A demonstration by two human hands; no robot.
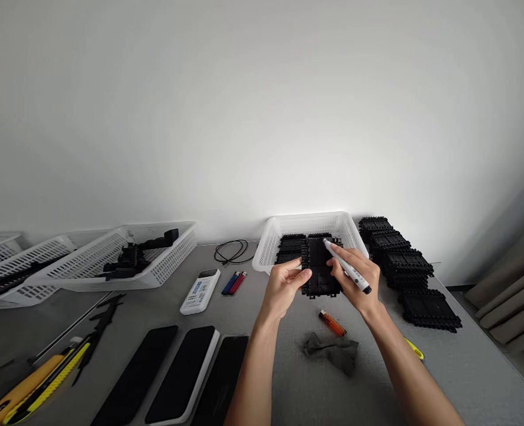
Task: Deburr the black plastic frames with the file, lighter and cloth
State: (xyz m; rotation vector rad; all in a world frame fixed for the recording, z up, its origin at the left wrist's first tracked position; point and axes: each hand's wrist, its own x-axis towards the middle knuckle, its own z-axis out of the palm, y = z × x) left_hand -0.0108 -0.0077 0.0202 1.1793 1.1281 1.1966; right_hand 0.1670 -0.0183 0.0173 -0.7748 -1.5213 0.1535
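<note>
White marker [348, 267]: dark lettering along the barrel, too small to read.
White power bank [199, 294]: blue and dark print on its face, illegible.
Orange tool handle [29, 384]: dark marking toward its near end, unreadable.

The person's left hand [284, 287] and right hand [363, 273] are bare. The left forearm [256, 361] and right forearm [408, 370] are uncovered too, both slender and smooth in outline, narrowing toward the hand.

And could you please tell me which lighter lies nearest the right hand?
The orange lighter, just beyond the crumpled grey cloth; the blue lighter and red lighter lie side by side, farther left.
</note>
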